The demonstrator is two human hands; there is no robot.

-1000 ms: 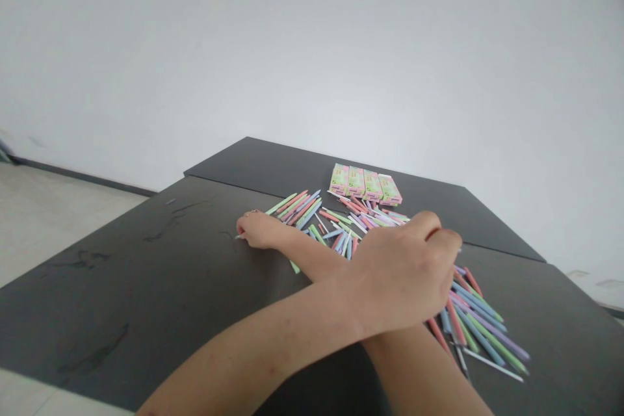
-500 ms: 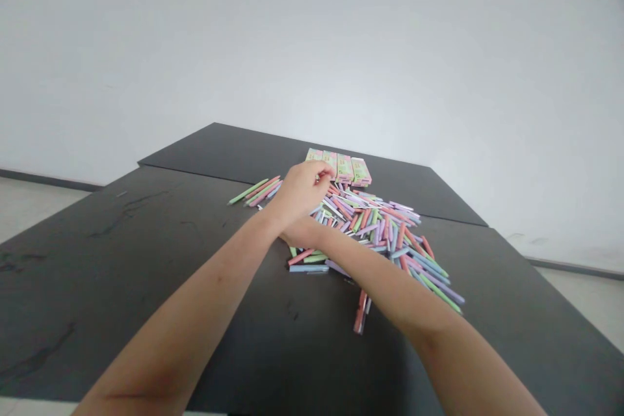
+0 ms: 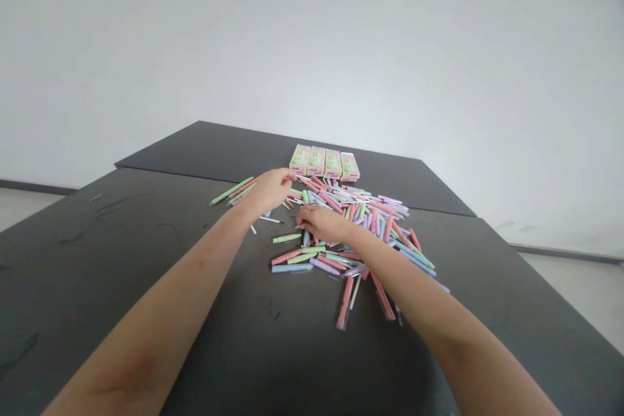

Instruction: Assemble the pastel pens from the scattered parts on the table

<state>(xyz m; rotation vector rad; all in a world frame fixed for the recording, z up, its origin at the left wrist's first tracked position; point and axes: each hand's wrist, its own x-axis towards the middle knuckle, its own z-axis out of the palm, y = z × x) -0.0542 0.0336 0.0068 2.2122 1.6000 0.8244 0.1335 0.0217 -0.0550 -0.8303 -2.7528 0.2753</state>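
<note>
My left hand (image 3: 270, 192) is at the far left edge of a loose heap of pastel pens (image 3: 363, 214), its fingers drawn together. A thin white stick shows by its fingertips, but whether they grip it is unclear. My right hand (image 3: 322, 221), with a ring on one finger, reaches low over the heap's near left side. Its fingers are pinched together, and whatever they hold is too small to name. A green pen piece (image 3: 286, 238) lies just below these fingertips. Left of my left hand, several green and red pens (image 3: 233, 190) lie side by side, partly covered by it.
Several pink and green boxes (image 3: 316, 161) stand in a row behind the heap. Red pens (image 3: 344, 304) stick out toward me at the near side. The black table (image 3: 234, 338) has a seam across it, and a pale wall (image 3: 312, 45) rises behind.
My hands, crossed before, are now apart. The left has shifted left and the right is in plain sight at the heap's edge. The whole view has shifted slightly.
</note>
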